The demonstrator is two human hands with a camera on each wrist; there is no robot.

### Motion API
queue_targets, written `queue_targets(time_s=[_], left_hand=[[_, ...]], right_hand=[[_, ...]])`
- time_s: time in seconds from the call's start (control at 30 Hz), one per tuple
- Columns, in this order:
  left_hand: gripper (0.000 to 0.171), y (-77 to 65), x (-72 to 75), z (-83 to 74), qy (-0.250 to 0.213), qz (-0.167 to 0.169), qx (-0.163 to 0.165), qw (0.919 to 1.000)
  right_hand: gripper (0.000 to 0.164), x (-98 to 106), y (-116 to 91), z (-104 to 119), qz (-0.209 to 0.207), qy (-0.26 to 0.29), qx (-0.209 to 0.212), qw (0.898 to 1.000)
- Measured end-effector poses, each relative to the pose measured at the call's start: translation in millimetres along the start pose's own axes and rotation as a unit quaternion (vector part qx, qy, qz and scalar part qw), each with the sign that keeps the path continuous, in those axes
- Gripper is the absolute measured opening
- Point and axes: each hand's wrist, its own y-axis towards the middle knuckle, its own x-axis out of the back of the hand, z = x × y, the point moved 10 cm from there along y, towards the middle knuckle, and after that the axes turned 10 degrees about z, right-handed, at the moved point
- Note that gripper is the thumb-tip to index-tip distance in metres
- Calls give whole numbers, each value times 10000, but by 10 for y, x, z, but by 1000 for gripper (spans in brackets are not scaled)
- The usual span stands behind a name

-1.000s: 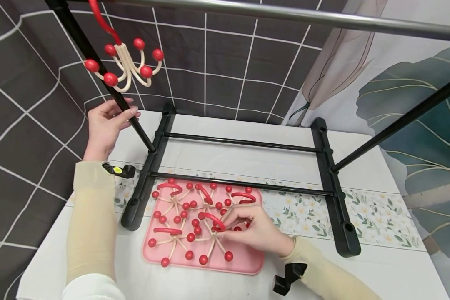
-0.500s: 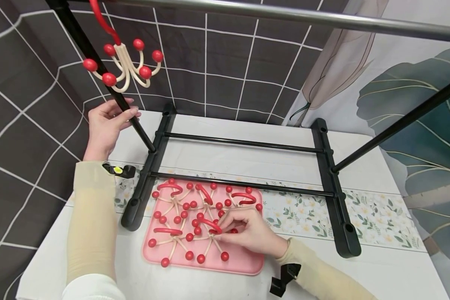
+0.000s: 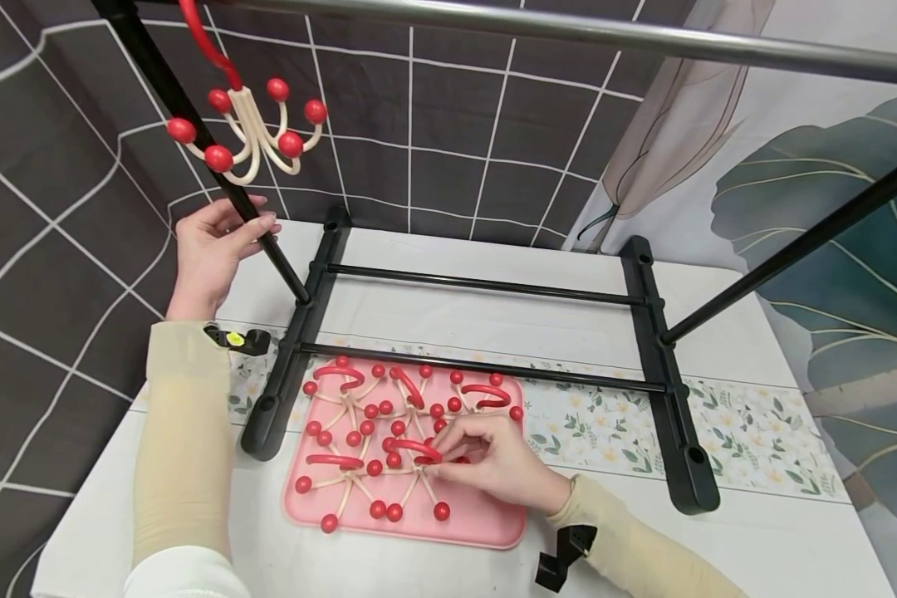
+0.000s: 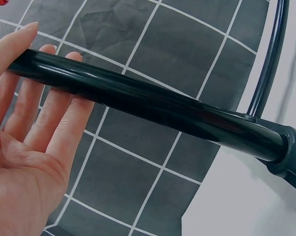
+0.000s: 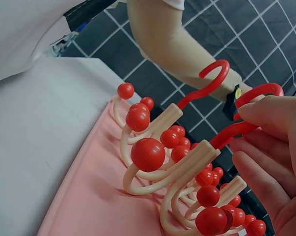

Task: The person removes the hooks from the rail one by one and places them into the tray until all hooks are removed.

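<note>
My left hand (image 3: 205,257) grips a slanting black post (image 3: 282,267) of the rack, thumb on one side and fingers on the other; the left wrist view shows the fingertips along the post (image 4: 148,105). With thumb and fingers, my right hand (image 3: 497,465) pinches the red hook of a multi-arm hanger (image 3: 407,447). This hanger has a cream stem (image 5: 199,157) and curved arms ending in red balls. It stands at the front of a pink tray (image 3: 486,527), among several like it. Another such hanger (image 3: 250,124) hangs at upper left.
The black rack's base (image 3: 486,284) spans the table behind the tray, with a metal rail (image 3: 493,23) overhead. A second slanting post (image 3: 792,249) rises at the right. Dark gridded cloth (image 3: 448,108) covers the back; a leaf-patterned curtain (image 3: 852,249) hangs at the right.
My right hand has shifted slightly left, and the pinched hanger has turned so its hook lies flatter and points left. My left hand has stayed on the post.
</note>
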Motion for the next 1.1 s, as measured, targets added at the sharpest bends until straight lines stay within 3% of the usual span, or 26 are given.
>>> queue_targets(time_s=[0.27, 0.5, 0.8, 1.1], left_hand=[[31, 3, -17, -15, -37, 0, -4, 10000], [31, -1, -17, -12, -30, -1, 25, 10000], [30, -6, -12, 4, -65, -18, 76, 9999], [30, -2, -15, 3, -122, -5, 83, 9999]], right_hand=[[23, 87, 39, 176, -103, 62, 42, 9999], [31, 381, 133, 593, -512, -495, 513, 9961], [36, 874, 346, 1130, -1270, -1122, 893, 9815], [42, 1096, 770, 1553, -1479, -1275, 1694, 9660]])
